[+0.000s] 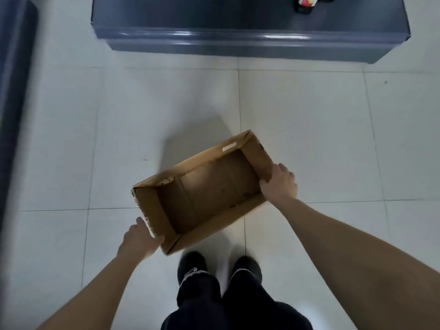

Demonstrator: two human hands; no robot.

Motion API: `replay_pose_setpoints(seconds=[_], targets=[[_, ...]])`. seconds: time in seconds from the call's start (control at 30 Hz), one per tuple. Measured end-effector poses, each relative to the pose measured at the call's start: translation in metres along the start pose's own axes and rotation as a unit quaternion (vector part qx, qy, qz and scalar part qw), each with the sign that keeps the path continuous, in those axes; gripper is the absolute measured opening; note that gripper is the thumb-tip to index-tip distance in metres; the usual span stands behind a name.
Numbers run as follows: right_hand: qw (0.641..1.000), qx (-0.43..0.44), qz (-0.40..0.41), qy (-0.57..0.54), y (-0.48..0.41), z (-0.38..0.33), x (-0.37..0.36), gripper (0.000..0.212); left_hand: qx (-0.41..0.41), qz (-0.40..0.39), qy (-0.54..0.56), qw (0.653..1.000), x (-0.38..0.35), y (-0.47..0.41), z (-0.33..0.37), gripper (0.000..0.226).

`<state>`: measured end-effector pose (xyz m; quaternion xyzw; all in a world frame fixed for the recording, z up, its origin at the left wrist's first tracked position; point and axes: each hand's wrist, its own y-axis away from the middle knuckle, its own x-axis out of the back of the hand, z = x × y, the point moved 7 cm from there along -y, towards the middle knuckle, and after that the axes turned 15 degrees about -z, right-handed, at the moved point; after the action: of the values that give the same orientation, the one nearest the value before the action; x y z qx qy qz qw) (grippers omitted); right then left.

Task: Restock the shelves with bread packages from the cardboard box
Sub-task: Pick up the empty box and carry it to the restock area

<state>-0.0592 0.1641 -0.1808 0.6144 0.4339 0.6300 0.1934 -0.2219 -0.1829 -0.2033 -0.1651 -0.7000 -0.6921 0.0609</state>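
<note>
A pale tiled floor (309,127) runs to a grey shelf (238,20) at the far side, which carries a bottle (306,4). The open, empty box (214,186) lies askew between the hands, just ahead of black shoes (192,263). The left hand (140,239) grasps its near end and the right hand (279,184) grasps its far end.

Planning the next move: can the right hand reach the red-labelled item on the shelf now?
Probably not: the right hand grips the cardboard box, and the red-labelled item sits well beyond it on the shelf.
</note>
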Motion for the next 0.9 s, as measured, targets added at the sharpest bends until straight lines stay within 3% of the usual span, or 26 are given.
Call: replay_pose_setpoints(seconds=[0.1,0.2,0.3,0.53,0.7,0.9], targets=[[0.991,-0.058,-0.017,-0.121,-0.045,0.027,-0.03,0.063,0.019,-0.087,0.282,0.955,-0.036,-0.044,-0.004,0.06],[0.986,-0.074,0.002,-0.15,-0.06,0.042,-0.037,0.049,0.006,-0.049,0.418,0.907,-0.043,-0.058,-0.002,0.028],[0.985,-0.08,0.053,-0.142,-0.043,0.052,-0.022,0.046,-0.018,0.057,0.365,0.929,-0.01,-0.035,0.003,0.02],[0.967,-0.119,0.072,-0.215,0.069,0.093,0.045,0.051,-0.09,0.131,0.228,0.961,0.07,0.083,0.059,0.041],[0.936,-0.152,0.113,-0.297,0.172,0.133,0.117,0.05,-0.164,0.165,0.121,0.965,0.112,0.191,0.127,0.044],[0.889,-0.188,0.2,-0.366,0.29,0.192,0.198,0.043,-0.251,0.15,0.041,0.956,0.134,0.311,0.224,0.042]])
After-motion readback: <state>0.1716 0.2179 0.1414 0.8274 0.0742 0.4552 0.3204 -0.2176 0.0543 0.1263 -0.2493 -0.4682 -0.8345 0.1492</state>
